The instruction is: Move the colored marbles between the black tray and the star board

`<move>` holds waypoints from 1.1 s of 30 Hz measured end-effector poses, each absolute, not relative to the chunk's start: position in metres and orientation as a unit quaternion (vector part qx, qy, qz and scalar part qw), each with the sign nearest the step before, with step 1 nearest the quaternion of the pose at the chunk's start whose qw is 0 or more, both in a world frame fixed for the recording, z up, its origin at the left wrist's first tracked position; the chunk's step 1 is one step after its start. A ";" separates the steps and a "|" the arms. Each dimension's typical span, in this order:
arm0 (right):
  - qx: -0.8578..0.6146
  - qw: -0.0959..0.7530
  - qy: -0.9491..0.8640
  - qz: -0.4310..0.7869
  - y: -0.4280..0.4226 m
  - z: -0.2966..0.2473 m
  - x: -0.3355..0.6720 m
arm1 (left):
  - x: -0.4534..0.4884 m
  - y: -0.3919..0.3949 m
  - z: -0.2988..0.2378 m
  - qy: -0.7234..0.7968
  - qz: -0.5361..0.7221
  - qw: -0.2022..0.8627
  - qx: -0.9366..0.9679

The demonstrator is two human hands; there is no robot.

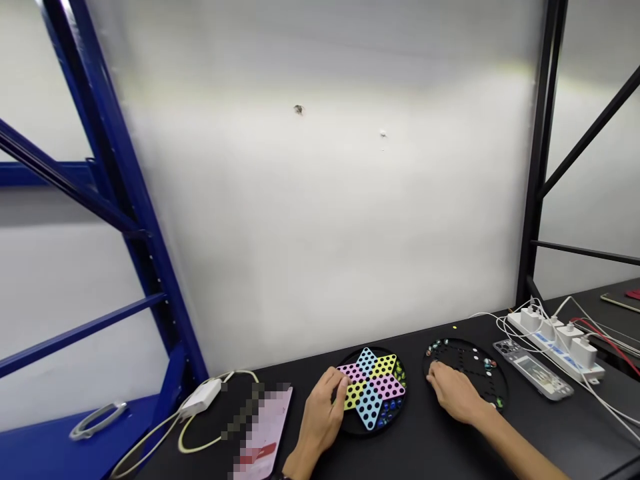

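Note:
A round Chinese checkers board [369, 385] with a blue, yellow and pink star lies on the black table. Green marbles [399, 375] and blue marbles [390, 411] sit in the gaps between its star points. My left hand [320, 410] curves round the board's left edge, thumb and fingers bent against it. To the right is a round black tray [505, 383] with several marbles [490, 364] near its rim. My right hand [454, 393] reaches over this tray's left side, fingers bunched downward; whatever they hold is hidden.
A phone [263, 433], partly pixelated, and a white adapter [201, 397] with cables lie on the left. A clear-cased phone [533, 370] and a power strip [557, 343] with several chargers and loose cables lie right. A white wall panel [340, 267] stands behind, between blue and black posts.

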State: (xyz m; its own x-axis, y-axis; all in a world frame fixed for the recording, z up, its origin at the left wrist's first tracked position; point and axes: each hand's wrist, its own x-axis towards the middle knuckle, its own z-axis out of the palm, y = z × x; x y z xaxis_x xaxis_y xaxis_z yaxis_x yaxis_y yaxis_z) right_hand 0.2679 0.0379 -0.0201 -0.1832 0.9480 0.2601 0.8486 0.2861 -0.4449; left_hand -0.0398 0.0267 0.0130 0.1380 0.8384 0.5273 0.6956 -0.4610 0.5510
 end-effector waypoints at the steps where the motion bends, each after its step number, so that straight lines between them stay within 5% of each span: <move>1: -0.591 0.322 -0.721 0.167 0.041 -0.015 0.272 | -0.040 0.027 0.013 0.512 0.413 0.085 0.748; 4: -0.542 0.527 -0.513 0.406 0.047 0.003 0.287 | -0.040 0.027 0.012 0.508 0.414 0.081 0.751; 8: -0.478 0.577 -0.382 0.541 0.043 0.015 0.311 | -0.040 0.027 0.011 0.504 0.412 0.077 0.755; 18: -0.581 0.203 -0.788 0.013 -0.012 -0.034 0.332 | -0.038 0.027 0.012 0.507 0.400 0.090 0.758; 23: -0.559 0.148 -0.812 -0.080 -0.018 -0.044 0.326 | -0.038 0.027 0.012 0.504 0.405 0.087 0.758; 26: -0.557 0.232 -0.798 0.003 -0.011 -0.040 0.327 | -0.039 0.027 0.011 0.504 0.408 0.081 0.757; 30: -0.583 0.476 -0.585 0.302 0.001 -0.016 0.334 | -0.040 0.028 0.009 0.506 0.406 0.081 0.757; 33: -0.533 0.559 -0.417 0.478 0.005 0.005 0.343 | -0.040 0.028 0.009 0.504 0.407 0.079 0.758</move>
State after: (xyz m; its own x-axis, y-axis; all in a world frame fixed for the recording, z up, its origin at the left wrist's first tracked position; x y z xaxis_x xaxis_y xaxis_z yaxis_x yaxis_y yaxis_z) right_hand 0.3433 0.0049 0.0054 0.1943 0.9800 -0.0430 -0.0895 -0.0259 -0.9957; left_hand -0.0404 0.0283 0.0091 0.1609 0.8281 0.5370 0.6997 -0.4794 0.5297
